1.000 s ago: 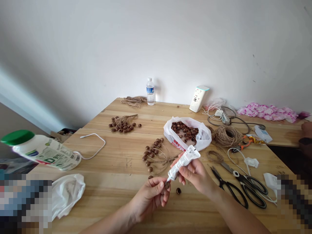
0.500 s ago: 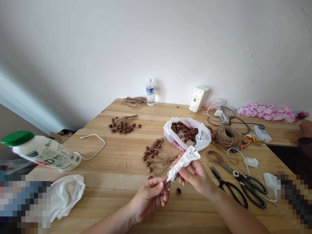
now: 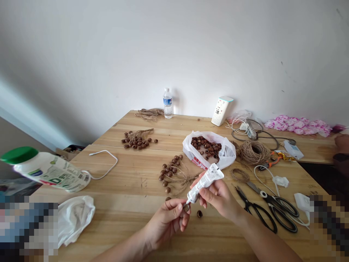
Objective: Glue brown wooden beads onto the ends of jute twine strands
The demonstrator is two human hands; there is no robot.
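Between the fingertips of my left hand (image 3: 169, 221) is a small brown nutshell (image 3: 186, 207), its hollow side facing up. My right hand (image 3: 220, 201) grips a white squeeze tube (image 3: 205, 183) tilted downward, its nozzle at the rim of the shell. Whether anything is coming out of the nozzle is too small to see. A loose nutshell (image 3: 200, 214) lies on the table under my right hand. Just beyond my hands is a twine bundle (image 3: 188, 179) with several brown nuts (image 3: 169, 170) on its strands. A white plastic bag (image 3: 228, 157) full of brown shells (image 3: 206, 146) stands open behind the tube.
Two pairs of scissors (image 3: 256, 211) (image 3: 280, 209) lie right of my right arm, near coiled twine (image 3: 252, 153) and cables. A second nut bundle (image 3: 137, 140), a water bottle (image 3: 168, 105) and a white speaker-like box (image 3: 222, 112) are farther back. Left stands a green-lidded jar (image 3: 54, 171).
Almost nothing differs. Both hands, the tube and the shell hold the same place, with only a very slight shift.
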